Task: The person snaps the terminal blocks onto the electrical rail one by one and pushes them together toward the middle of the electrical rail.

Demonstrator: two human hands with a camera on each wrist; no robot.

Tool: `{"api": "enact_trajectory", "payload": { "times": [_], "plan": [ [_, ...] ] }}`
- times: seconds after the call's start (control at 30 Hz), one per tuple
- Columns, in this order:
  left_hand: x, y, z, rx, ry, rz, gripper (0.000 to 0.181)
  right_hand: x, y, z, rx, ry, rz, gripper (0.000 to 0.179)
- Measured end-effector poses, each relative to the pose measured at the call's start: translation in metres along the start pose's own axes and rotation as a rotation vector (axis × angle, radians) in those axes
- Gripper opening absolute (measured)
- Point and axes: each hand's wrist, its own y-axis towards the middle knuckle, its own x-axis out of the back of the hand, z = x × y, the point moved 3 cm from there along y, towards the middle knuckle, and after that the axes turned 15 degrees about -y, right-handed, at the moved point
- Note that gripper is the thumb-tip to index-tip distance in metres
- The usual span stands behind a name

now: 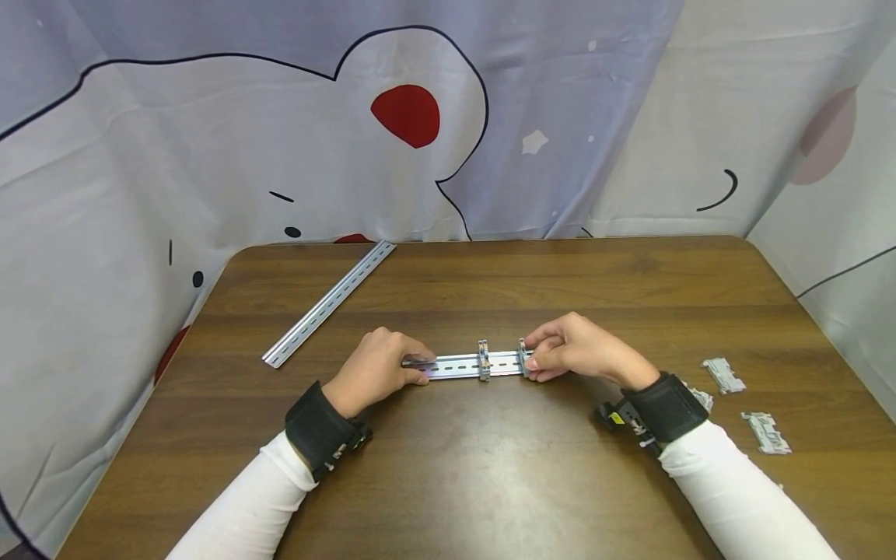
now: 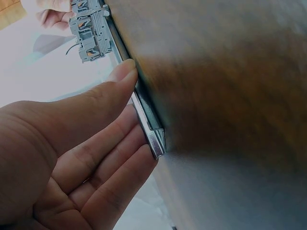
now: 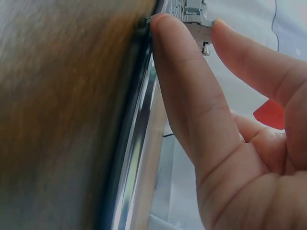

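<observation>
Farthest left on the worktop point(image 1: 448, 474), a loose rail point(image 1: 329, 305) is laid aslant. The left end of a slotted rail point(image 1: 448, 372) is clasped between thumb and fingers by the left hand point(image 1: 378, 362). One terminal block point(image 1: 484, 362) is borne on it; farther right, a second block point(image 1: 523, 359) is held between slightly parted thumb and finger in the grip of the right hand point(image 1: 579, 350). Grey pieces point(image 1: 766, 433) are scattered farthest right.
</observation>
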Motion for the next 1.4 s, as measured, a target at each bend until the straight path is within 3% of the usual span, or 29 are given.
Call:
{"api": "enact_trajectory", "payload": {
  "times": [0.9, 1.4],
  "plan": [
    [0.0, -0.001, 0.001, 0.013, -0.004, -0.003, 0.022, -0.027, 0.02, 0.024, 0.009, 0.009, 0.011, 0.041],
    [0.0, -0.001, 0.0, 0.007, 0.0, -0.006, 0.023, -0.031, 0.024, 0.02, 0.028, 0.038, 0.008, 0.042]
  ]
}}
